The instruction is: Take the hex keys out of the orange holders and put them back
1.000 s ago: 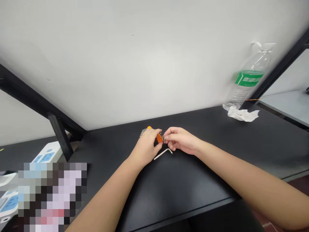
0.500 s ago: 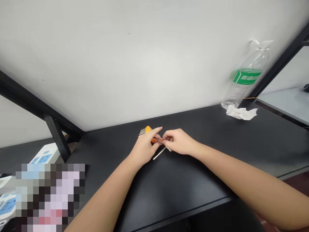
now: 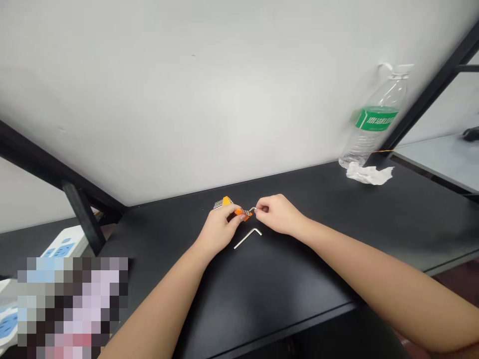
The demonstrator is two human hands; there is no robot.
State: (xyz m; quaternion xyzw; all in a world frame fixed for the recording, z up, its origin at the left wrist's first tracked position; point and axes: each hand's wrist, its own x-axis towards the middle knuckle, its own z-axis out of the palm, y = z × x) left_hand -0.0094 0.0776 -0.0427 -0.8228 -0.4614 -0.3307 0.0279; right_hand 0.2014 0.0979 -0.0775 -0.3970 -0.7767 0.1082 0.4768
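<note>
My left hand is closed around an orange hex key holder, whose middle the fingers hide. Thin metal shafts stick out at its far left end, and several bent key ends show at its right end. My right hand pinches a small hex key by its bent part, right beside the holder. Whether that key's shaft sits in a slot cannot be made out. Below both hands, a larger L-shaped hex key lies loose on the black table.
A clear plastic bottle with a green label stands at the back right against the wall. Crumpled white tissue lies by its base. White power strips and a blurred-out patch are at the left. Black metal posts frame both sides.
My right hand has drawn slightly away from the holder, and a bent key now shows between them. The left fingers have lowered onto the holder. The loose key is now fully visible.
</note>
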